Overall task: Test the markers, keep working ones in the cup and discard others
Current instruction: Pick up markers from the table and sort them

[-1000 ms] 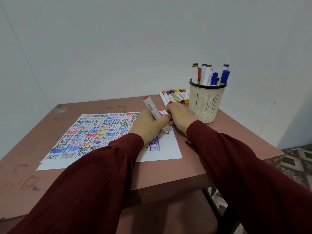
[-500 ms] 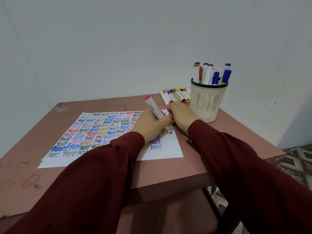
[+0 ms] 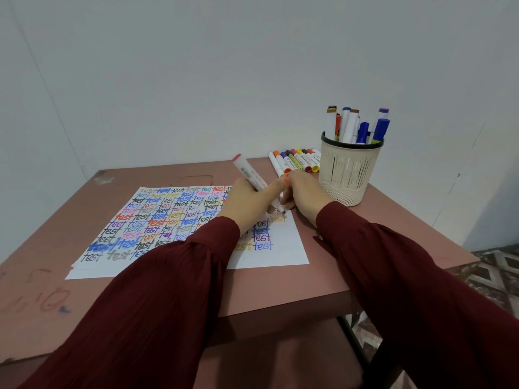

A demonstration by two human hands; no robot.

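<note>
My left hand grips a white marker with a red end cap. The marker slants down to the right, with its tip on the white paper sheet, where the ink looks faint. Rows of the word "test" in many colours cover the sheet. Beside the tip, my right hand rests on the sheet's right edge with its fingers curled; whether it holds anything is hidden. A beige mesh cup at the right holds several markers. More markers lie in a row left of the cup.
The sheet lies on a reddish-brown table set in a corner of white walls. The table's front edge is close to me, and its right edge falls just past the cup. Patterned floor shows at the right.
The marker tip has shifted slightly along the paper as my left hand writes. My right hand stays beside it on the sheet.
</note>
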